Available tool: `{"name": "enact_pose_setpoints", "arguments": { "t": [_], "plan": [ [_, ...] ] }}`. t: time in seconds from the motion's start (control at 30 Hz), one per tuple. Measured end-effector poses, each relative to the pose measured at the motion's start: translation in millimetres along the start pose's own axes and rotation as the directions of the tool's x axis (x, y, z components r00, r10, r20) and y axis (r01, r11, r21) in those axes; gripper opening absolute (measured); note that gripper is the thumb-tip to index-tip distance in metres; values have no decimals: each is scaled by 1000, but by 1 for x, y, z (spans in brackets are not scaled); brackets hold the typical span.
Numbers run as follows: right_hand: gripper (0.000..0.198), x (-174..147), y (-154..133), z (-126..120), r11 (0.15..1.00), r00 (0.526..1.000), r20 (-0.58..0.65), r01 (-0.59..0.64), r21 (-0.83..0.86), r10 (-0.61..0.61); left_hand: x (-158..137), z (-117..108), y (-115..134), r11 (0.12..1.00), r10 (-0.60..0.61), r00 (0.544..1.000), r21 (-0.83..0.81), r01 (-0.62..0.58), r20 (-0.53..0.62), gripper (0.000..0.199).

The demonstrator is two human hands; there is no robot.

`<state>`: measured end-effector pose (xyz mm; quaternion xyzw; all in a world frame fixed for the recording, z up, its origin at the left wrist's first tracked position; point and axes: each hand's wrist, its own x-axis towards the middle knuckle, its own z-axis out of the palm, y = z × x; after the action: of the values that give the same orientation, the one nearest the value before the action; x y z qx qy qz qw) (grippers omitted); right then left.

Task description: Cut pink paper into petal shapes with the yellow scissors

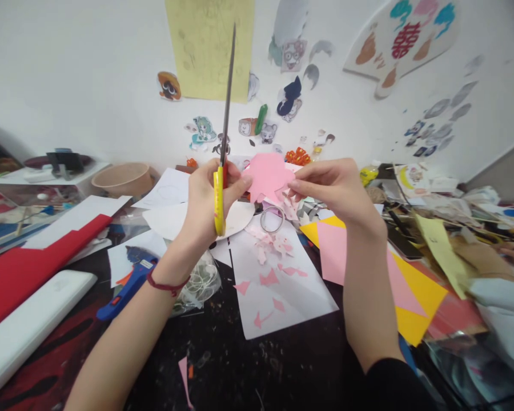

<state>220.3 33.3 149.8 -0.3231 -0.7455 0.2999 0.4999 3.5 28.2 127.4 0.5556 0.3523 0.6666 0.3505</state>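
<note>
Raised in front of me is a pink paper cut-out with a notched, angular outline. My left hand is closed, pinching its left edge between thumb and fingers. The same hand also carries a pair of scissors with yellow handles, the blades pointing upward. At the cut-out's lower right edge, my right hand is closed in a pinch on the paper. Below lies a white sheet strewn with pink paper scraps. A roll of clear tape sits among them.
A blue glue gun and a white oblong case lie on the left. Yellow sheets and pink sheets lie under my right forearm. Behind rises a white wall covered with paper cut-outs. Clutter fills the right side.
</note>
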Motion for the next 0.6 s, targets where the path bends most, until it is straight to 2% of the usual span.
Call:
{"name": "enact_pose_setpoints", "arguments": {
  "t": [0.17, 0.27, 0.33, 0.47, 0.6],
  "plan": [
    [11, -1, -1, -7, 997, 996, -88, -3, -77, -4, 6, -9, -5, 989, 117, 992, 96, -112, -51, 22],
    [11, 0, 7, -14, 986, 993, -118, -51, -157, 32, 14, -18, -12, 982, 161, 984, 108, -152, -76, 23],
    [11, 3, 15, -18, 985, 993, -92, -83, -149, 70, 20, -23, -17, 983, 162, 982, 101, -152, -98, 24],
    [13, 10, 31, -18, 995, 995, -34, -98, -28, 97, 27, -26, -26, 995, 98, 987, 17, -96, -128, 26],
    [15, 15, 38, -8, 995, 994, -67, -85, 43, 87, 26, -23, -28, 997, 66, 992, -33, -70, -112, 27]
  ]
}}
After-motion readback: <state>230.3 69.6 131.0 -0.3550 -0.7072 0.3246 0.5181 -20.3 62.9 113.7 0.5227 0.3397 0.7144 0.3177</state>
